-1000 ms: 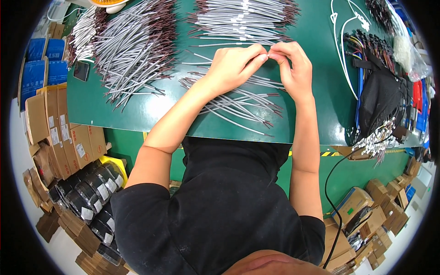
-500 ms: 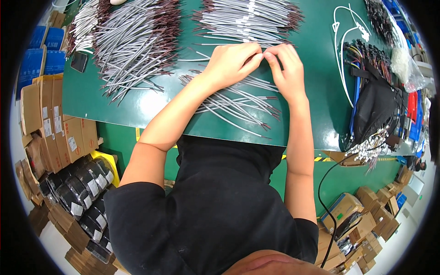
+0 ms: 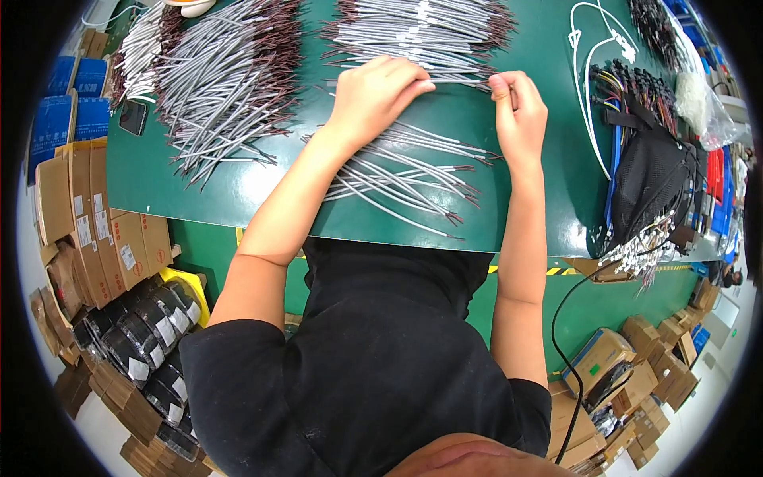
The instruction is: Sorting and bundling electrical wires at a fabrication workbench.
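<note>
My left hand is closed in a pinch around a grey cable near the front of a far row of labelled grey cables. To its right, my right hand has its thumb and fingers pressed together at the cable's brown end. The fingers hide part of this cable. Between my forearms and closer to me lies a loose group of grey cables with dark brown ends, partly covered by my left forearm. Small white tags run down the middle of the far row.
A big pile of grey cables covers the left of the green table, beside white cables and a phone. On the right are a white cable loop, a black mesh bag and wire harnesses.
My hands have moved apart from where they met: the left went left and slightly away from me, the right went right. More of the cable between them shows.
</note>
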Demonstrator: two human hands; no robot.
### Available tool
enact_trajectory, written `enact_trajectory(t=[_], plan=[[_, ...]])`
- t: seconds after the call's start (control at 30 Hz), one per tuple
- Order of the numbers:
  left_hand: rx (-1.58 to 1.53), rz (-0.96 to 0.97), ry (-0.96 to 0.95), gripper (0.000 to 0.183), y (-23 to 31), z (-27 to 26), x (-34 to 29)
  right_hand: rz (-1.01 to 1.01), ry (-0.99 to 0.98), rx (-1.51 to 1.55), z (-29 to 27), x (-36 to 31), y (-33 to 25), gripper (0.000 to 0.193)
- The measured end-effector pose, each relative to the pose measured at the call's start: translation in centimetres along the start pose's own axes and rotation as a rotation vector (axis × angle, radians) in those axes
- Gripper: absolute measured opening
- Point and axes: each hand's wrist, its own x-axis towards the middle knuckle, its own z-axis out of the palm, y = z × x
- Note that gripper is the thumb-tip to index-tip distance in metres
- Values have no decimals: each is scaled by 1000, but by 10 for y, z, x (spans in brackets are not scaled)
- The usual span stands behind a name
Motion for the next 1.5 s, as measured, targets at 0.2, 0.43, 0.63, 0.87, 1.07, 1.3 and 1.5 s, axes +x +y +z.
enact_trajectory(t=[0.2,0.43,0.63,0.87,1.07,1.3,1.5], plan=[[144,-53,-20,14,-14,-7,0,25,48,-134,0,4,8,22],[-60,6,-246,38,6,-4,0,43,138,-102,8,4,18,28],[-302,107,-569,22,30,3,-10,-6,87,-69,2,2,6,17],[-393,-148,-414,14,20,2,-7,-147,-33,5,1,1,-9,13],[-355,-219,-225,21,12,-3,-1,-205,-148,54,-1,1,-18,12],[-361,-194,-202,20,14,-2,-3,-232,-157,89,7,-4,-20,14],[-344,-187,-249,17,13,-3,-5,-249,-168,71,10,-7,-16,14]])
